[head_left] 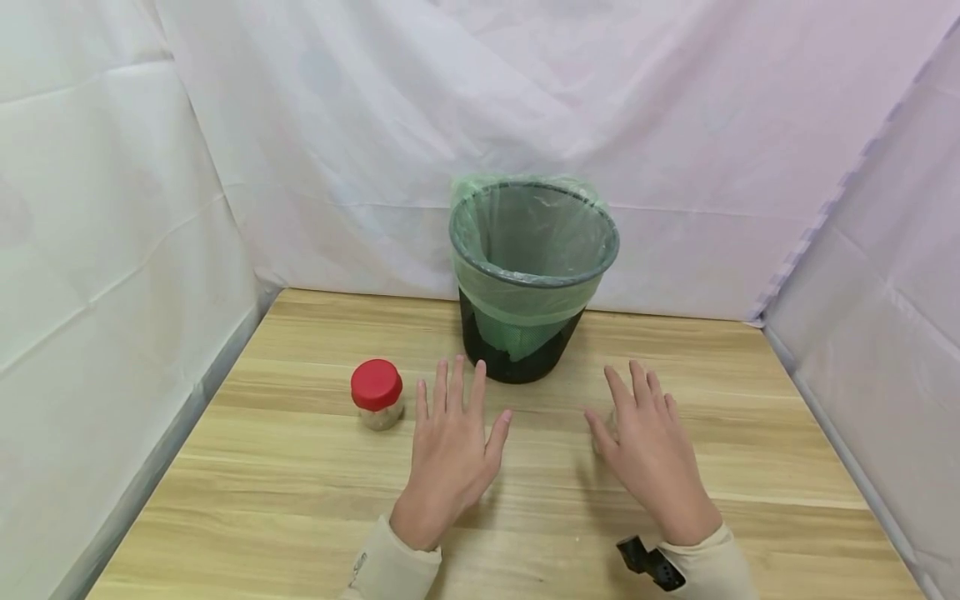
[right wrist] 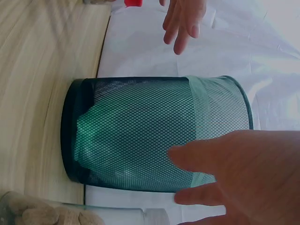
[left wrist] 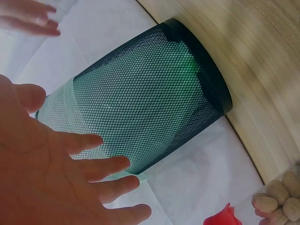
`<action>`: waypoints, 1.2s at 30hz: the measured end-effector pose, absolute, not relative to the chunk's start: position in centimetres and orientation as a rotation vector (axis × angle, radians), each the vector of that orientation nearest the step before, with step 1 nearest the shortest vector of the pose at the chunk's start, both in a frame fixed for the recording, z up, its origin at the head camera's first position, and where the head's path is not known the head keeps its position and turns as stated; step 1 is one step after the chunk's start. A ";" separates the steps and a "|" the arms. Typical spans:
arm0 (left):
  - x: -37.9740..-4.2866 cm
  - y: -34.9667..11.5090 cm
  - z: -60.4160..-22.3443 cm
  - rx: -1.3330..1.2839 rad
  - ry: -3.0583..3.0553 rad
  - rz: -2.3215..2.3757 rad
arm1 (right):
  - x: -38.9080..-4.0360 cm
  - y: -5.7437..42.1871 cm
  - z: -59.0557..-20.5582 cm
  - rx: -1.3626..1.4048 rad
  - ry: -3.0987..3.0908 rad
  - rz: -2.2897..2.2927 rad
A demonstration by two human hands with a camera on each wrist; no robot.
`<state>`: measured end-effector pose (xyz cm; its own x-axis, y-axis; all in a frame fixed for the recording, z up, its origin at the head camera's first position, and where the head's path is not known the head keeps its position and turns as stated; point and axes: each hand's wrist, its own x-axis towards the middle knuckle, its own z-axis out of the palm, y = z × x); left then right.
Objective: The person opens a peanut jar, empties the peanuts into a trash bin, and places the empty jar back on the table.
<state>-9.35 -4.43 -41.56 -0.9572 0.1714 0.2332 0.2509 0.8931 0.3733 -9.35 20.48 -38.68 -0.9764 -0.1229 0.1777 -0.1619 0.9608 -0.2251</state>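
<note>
My left hand [head_left: 448, 458] hovers above the table with straight, spread fingers and holds nothing. Just left of it stands a clear jar [head_left: 380, 417] with a red lid [head_left: 376, 383]; round brown nut-like pieces [left wrist: 277, 193] show inside it. To the right, my right hand [head_left: 651, 454] is also in the air, fingers apart and nothing in its grasp. Mostly hidden behind that hand in the head view is a clear container [right wrist: 124, 214], with tan lumps [right wrist: 44, 215] at its bottom. Both palms face the table and the bin.
A black mesh bin [head_left: 525, 367] with a green plastic liner [head_left: 517, 304] over its rim stands at the back middle of the wooden table [head_left: 300, 492]. White cloth [head_left: 360, 125] hangs behind and at both sides. A black strap piece [head_left: 651, 562] is at the right wrist.
</note>
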 end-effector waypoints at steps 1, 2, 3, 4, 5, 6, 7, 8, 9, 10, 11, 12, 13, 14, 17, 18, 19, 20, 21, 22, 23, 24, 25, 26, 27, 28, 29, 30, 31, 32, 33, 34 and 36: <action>-9.4 -4.4 -41.6 -0.322 -2.864 -0.606 | -9.3 20.7 -38.8 0.224 -2.945 0.346; -9.4 -4.5 -41.6 -0.320 -2.864 -0.606 | -9.1 20.8 -38.9 0.232 -2.940 0.338; -9.4 -4.5 -41.6 -0.318 -2.864 -0.607 | -9.0 20.9 -39.0 0.239 -2.932 0.331; -9.4 -4.5 -41.6 -0.316 -2.864 -0.611 | -8.9 21.0 -39.1 0.249 -2.922 0.325; -9.4 -4.5 -41.6 -0.313 -2.865 -0.612 | -8.8 21.1 -39.3 0.258 -2.909 0.320; -9.4 -4.5 -41.6 -0.312 -2.865 -0.614 | -8.7 21.2 -39.4 0.267 -2.897 0.320; -9.4 -4.5 -41.6 -0.310 -2.866 -0.617 | -8.7 21.3 -39.5 0.274 -2.886 0.324; -9.4 -4.5 -41.6 -0.309 -2.867 -0.619 | -8.6 21.4 -39.7 0.279 -2.877 0.329; -9.4 -4.6 -41.6 -0.308 -2.868 -0.619 | -8.5 21.5 -39.8 0.285 -2.868 0.337; -9.4 -4.6 -41.6 -0.308 -2.867 -0.621 | -8.5 21.6 -39.9 0.295 -2.857 0.341; -9.4 -4.6 -41.6 -0.307 -2.868 -0.623 | -8.5 21.7 -40.0 0.303 -2.847 0.345; -9.4 -4.6 -41.6 -0.306 -2.869 -0.627 | -8.6 21.8 -40.0 0.309 -2.840 0.349; -9.4 -4.6 -41.6 -0.304 -2.871 -0.630 | -8.6 21.9 -40.0 0.311 -2.836 0.352; -9.4 -4.6 -41.6 -0.303 -2.872 -0.631 | -8.7 22.1 -39.9 0.317 -2.833 0.351; -9.5 -4.7 -41.5 -0.299 -2.873 -0.639 | -8.8 22.4 -39.6 0.324 -2.845 0.346; -9.5 -4.7 -41.4 -0.299 -2.871 -0.641 | -8.9 22.5 -39.5 0.330 -2.850 0.345; -9.5 -4.7 -41.4 -0.299 -2.869 -0.641 | -8.9 22.5 -39.3 0.336 -2.851 0.345; -9.5 -4.7 -41.4 -0.299 -2.870 -0.648 | -9.0 22.6 -39.2 0.346 -2.849 0.342; -9.5 -4.7 -41.4 -0.299 -2.869 -0.654 | -9.0 22.6 -39.1 0.357 -2.845 0.339; -9.5 -4.6 -41.3 -0.299 -2.869 -0.661 | -9.1 22.7 -38.9 0.377 -2.835 0.336; -9.5 -4.6 -41.3 -0.301 -2.869 -0.669 | -9.2 22.7 -38.7 0.397 -2.827 0.338; -9.5 -4.6 -41.3 -0.304 -2.868 -0.681 | -9.3 22.7 -38.4 0.416 -2.819 0.343; -9.5 -4.5 -41.3 -0.311 -2.867 -0.697 | -9.4 22.6 -38.2 0.430 -2.815 0.356; -9.5 -4.5 -41.3 -0.323 -2.866 -0.714 | -9.6 22.6 -37.8 0.443 -2.817 0.378; -9.5 -4.4 -41.3 -0.340 -2.860 -0.727 | -9.7 22.5 -37.5 0.455 -2.823 0.408; -9.5 -4.4 -41.2 -0.356 -2.854 -0.746 | -9.8 22.3 -37.2 0.465 -2.831 0.445; -9.5 -4.3 -41.2 -0.379 -2.845 -0.764 | -9.9 22.1 -36.8 0.467 -2.843 0.487; -9.6 -4.3 -41.2 -0.403 -2.830 -0.786 | -10.0 21.9 -36.5 0.467 -2.850 0.530; -9.5 -4.2 -41.2 -0.427 -2.817 -0.807 | -10.0 21.7 -36.1 0.465 -2.855 0.573; -9.5 -4.2 -41.2 -0.449 -2.800 -0.822 | -10.1 21.5 -35.8 0.465 -2.857 0.615; -9.5 -4.1 -41.2 -0.469 -2.780 -0.834 | -10.2 21.2 -35.5 0.468 -2.854 0.651; -9.5 -4.0 -41.2 -0.487 -2.761 -0.847 | -10.2 21.0 -35.3 0.475 -2.846 0.685; -9.5 -3.8 -41.2 -0.522 -2.712 -0.864 | -10.3 20.4 -34.8 0.499 -2.819 0.751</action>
<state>-9.48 -3.80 -41.15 -0.9052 0.2596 0.3364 0.4064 0.7603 0.5068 -10.34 20.38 -34.83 -0.9272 -0.2727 0.2569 -0.3644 0.8158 -0.4492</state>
